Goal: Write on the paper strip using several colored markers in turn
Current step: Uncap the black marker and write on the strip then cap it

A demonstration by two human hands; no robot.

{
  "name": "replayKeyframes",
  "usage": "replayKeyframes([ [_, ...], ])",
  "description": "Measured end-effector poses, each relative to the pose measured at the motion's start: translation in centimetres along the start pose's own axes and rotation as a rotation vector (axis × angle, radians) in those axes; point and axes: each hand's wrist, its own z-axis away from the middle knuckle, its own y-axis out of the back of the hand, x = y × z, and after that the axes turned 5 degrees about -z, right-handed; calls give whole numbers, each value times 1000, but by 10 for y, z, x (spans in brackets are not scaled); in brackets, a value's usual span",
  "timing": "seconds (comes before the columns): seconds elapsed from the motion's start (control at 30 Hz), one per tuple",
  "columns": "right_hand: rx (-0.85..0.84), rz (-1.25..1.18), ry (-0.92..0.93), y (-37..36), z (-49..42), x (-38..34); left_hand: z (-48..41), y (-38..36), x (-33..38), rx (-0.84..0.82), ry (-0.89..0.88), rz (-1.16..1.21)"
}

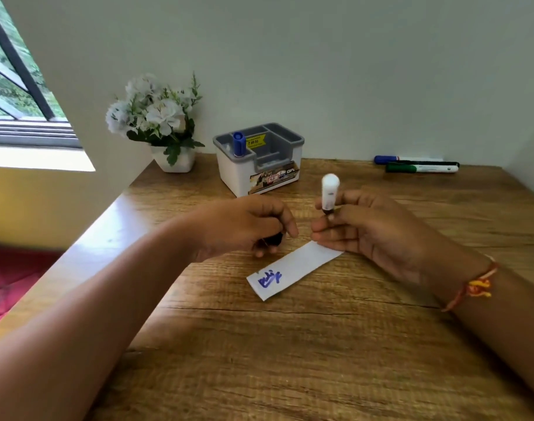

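Note:
A white paper strip (293,269) lies slanted on the wooden desk (290,344), with blue writing at its near left end. My right hand (366,232) holds a white-bodied marker (329,191) upright above the strip's far end, its tip hidden among my fingers. My left hand (247,226) is closed around a black cap (273,239), just left of the marker. A blue marker (238,143) stands in the grey and white organizer (259,159). More markers, one blue (393,159), one green (420,168) and a dark one between them, lie at the back right.
A white pot of white flowers (159,123) stands in the back left corner beside the organizer. The wall runs along the desk's far edge. A window is at the upper left. The desk's left edge drops toward a red floor.

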Motion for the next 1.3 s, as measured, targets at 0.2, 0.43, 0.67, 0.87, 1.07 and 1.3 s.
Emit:
replayKeyframes([
  [0.2, 57, -70, 49, -2, -2, 5, 3, 0, 11, -78, -126, -472],
  [0.43, 59, -51, 139, -6, -3, 8, 4, 9, 4, -221, -54, -617],
  [0.67, 74, 177, 221, -12, 10, 7, 0, 8, 0, -221, -42, -620],
  [0.87, -11, 612, 247, -28, 28, 16, -3, 8, 1, -212, -58, -613],
  [1.07, 75, 685, 300, -31, 25, 28, -4, 6, -1, -204, -68, -605],
  [1.3, 150, 708, 292, -31, 21, 31, -6, 7, -1, -213, -59, -617],
])
